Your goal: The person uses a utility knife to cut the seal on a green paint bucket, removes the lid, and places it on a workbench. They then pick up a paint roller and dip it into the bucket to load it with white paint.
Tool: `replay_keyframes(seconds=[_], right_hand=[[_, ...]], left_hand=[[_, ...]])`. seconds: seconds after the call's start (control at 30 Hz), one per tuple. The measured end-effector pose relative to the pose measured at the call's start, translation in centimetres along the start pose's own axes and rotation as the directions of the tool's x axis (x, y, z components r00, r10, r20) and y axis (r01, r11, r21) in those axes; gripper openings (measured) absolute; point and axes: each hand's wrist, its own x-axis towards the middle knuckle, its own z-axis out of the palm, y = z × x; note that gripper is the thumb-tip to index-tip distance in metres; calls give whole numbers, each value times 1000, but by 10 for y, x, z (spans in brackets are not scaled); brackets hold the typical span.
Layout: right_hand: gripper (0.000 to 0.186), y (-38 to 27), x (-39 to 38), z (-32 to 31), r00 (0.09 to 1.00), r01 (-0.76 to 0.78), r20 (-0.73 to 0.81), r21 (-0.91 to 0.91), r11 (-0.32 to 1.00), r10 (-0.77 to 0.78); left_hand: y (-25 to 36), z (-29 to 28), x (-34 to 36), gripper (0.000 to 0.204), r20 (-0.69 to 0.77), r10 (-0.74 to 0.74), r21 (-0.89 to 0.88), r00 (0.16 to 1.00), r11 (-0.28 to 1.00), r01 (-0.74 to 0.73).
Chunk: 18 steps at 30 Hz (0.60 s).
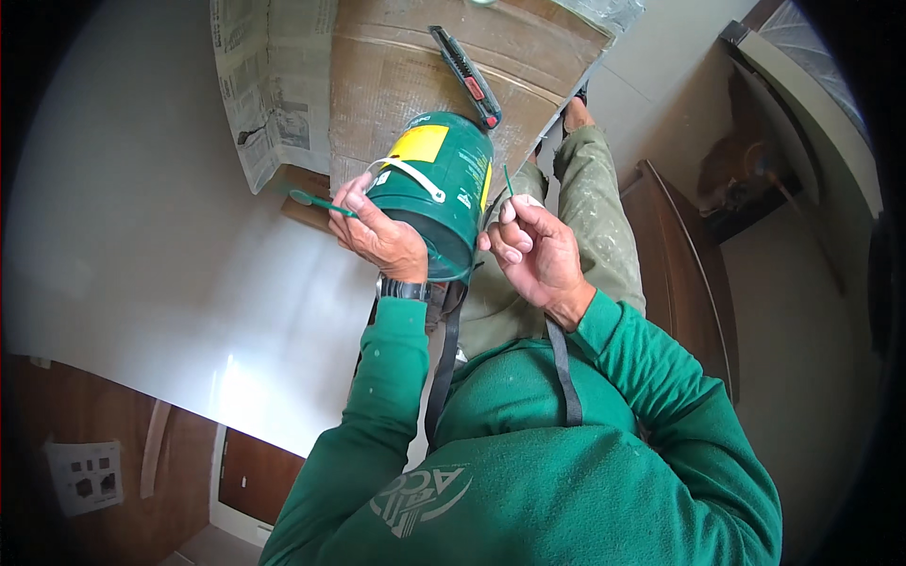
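Observation:
A green bucket [453,156] with a yellow label and a white handle [413,173] rests in front of me, its dark green end facing me. My left hand [382,236] is beside it, fingers closed on a thin green strip [326,204] with a round end sticking out to the left. My right hand [538,250] is at the bucket's right, thumb and fingers pinching a short thin green piece [509,179] that points up. I cannot tell whether the two green pieces join. Beyond the bucket lies a utility knife [465,75] with a red slider.
Taped brown cardboard [382,80] lies under the knife. Newspaper sheets [274,104] hang at its left. A glossy pale surface [170,236] spreads to the left. Brown wooden panels [675,255] stand at the right. Paint-spotted trousers [599,208] show beyond my right hand.

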Motion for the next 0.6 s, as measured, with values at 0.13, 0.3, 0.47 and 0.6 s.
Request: replay_keyframes(seconds=[0.13, 0.3, 0.47, 0.6], right_hand=[[19, -6, 1, 7, 996, -19, -91, 31, 999, 22], [19, -6, -4, 27, 985, 9, -171, -116, 993, -28], [20, -7, 1, 34, 972, -17, -235, -140, 990, -17], [20, -36, -8, 66, 965, 156, -171, -232, 960, -198]], left_hand=[[-19, 6, -1, 47, -4, 6, -33, 1000, 999, -7], [-16, 6, -2, 49, -11, 16, 36, 1000, 999, -16], [-14, 5, -2, 50, -8, 14, 41, 1000, 999, -14], [-12, 6, -1, 47, -19, 9, 71, 1000, 997, -8]])
